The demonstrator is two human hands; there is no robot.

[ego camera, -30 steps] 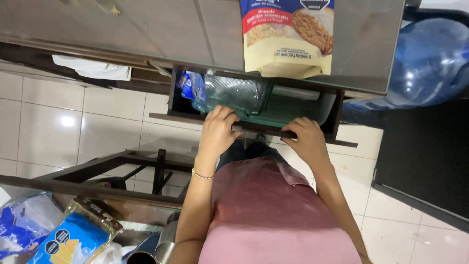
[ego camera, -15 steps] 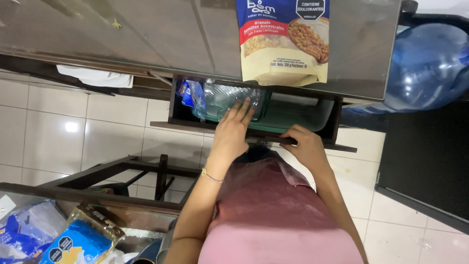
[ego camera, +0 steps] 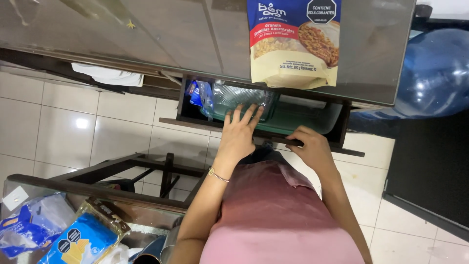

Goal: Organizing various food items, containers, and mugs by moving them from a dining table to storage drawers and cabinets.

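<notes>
Open dark wooden drawer under the glass-topped bench, pulled out toward the body, front rail across the view. Likely heavy-ish and stiff, running on slides; best gripped along the front rail, where the right hand sits, fingers curled over the edge and closed on it.

Inside, toward the left half of the drawer, a clear ribbed glass dish, greenish in tint, partly tucked beneath the bench edge. Probably weighty for its size, rigid, smooth and slippery, and breakable if knocked against the wood. Safest hold judged to be at the rim or under the two ends, not by the slick side wall. Left hand reaching over the rail, fingers spread and straight, tips resting on or just above the near edge of the dish; no grip closed on it.

Beside the dish at the far left, a crumpled blue and clear plastic bag, soft and light. On the bench above, a flat granola pouch, blue, red and cream, hanging slightly over the edge.
</notes>
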